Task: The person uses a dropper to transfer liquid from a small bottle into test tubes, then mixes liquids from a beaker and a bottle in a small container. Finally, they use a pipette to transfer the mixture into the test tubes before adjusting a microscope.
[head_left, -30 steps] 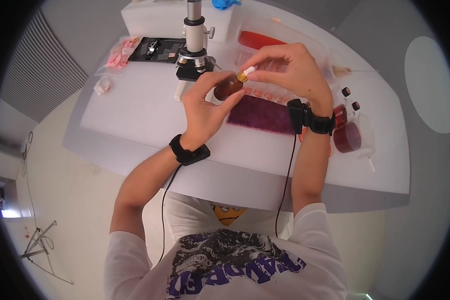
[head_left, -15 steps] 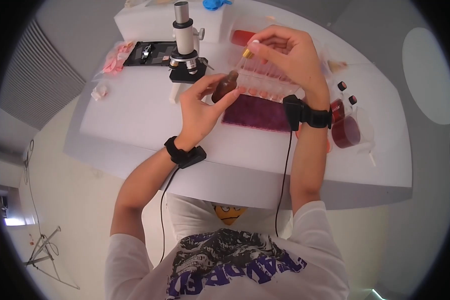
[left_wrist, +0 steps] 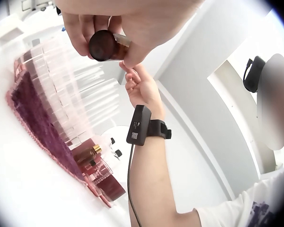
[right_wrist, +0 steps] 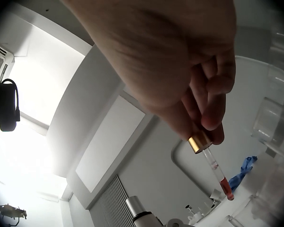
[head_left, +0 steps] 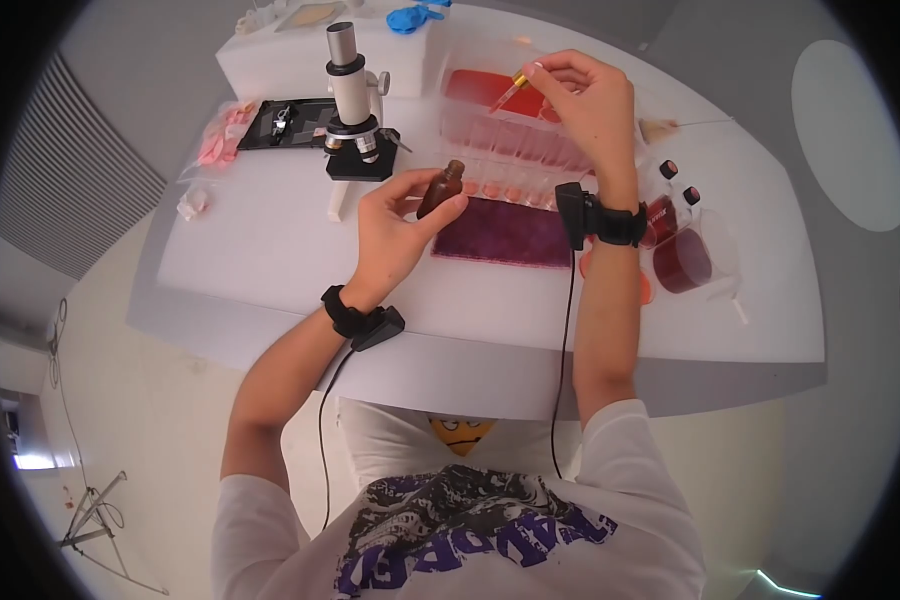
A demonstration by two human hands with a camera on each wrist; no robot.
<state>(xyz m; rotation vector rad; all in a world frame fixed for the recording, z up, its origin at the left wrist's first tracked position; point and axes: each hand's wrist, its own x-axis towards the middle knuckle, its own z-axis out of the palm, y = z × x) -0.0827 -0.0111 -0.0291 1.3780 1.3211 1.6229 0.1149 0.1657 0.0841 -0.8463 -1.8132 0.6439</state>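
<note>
My left hand [head_left: 395, 235] grips an uncapped brown glass bottle [head_left: 442, 190] between thumb and fingers, its neck tilted upward. In the left wrist view the round base of the bottle [left_wrist: 102, 46] faces the camera. Farther back and to the right, my right hand [head_left: 598, 112] pinches the top of a glass dropper [head_left: 507, 95], which slants down to the left. The right wrist view shows its gold collar [right_wrist: 199, 142] and red liquid [right_wrist: 226, 187] in the tip. The fingers hide the bulb. Below the dropper stands a clear rack of test tubes [head_left: 520, 140].
A microscope [head_left: 350, 95] stands left of the rack, near a black case [head_left: 288, 125]. A purple cloth [head_left: 500, 235] lies in front of the rack. A beaker of dark red liquid [head_left: 682, 265] and black-capped bottles [head_left: 660, 220] are to the right. Blue gloves [head_left: 415, 18] lie at the back.
The dropper has come out of the bottle and moved up, back and right to above the tube rack. The bottle, now uncapped, has stayed in my left hand and shifted slightly.
</note>
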